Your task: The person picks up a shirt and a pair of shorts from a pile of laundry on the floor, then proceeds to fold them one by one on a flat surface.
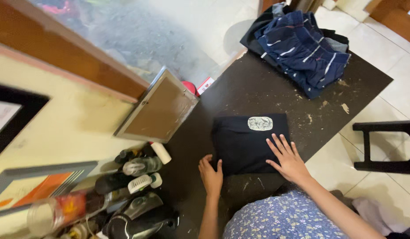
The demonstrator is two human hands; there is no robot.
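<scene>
1. Folded dark navy cloth shirt (pixel 247 144) with a white oval patch (pixel 260 123) is lying flat on the dusty black table top (pixel 267 84), near the edge closest to the person.
2. It is making a nearly square shape, so no long side is standing out; the end with the white patch is pointing away from the person.
3. Left hand (pixel 211 175) is resting at the shirt's near left corner, with fingers together and gently curled and the fingertips touching the cloth edge. It is not gripping anything.
4. Right hand (pixel 288 160) is lying open and flat on the shirt's near right corner, with fingers spread wide and pressing down. It is not holding anything.
5. Messy pile of dark blue striped clothes (pixel 302 46) is sitting at the far end of the table, well apart from the shirt.
6. Brown picture frame (pixel 158 108) is leaning just left of the table.
7. Bottles and a hairbrush (pixel 140 170) are crowding together on the left.
8. Black stool (pixel 386 146) is standing on the white floor tiles to the right.
</scene>
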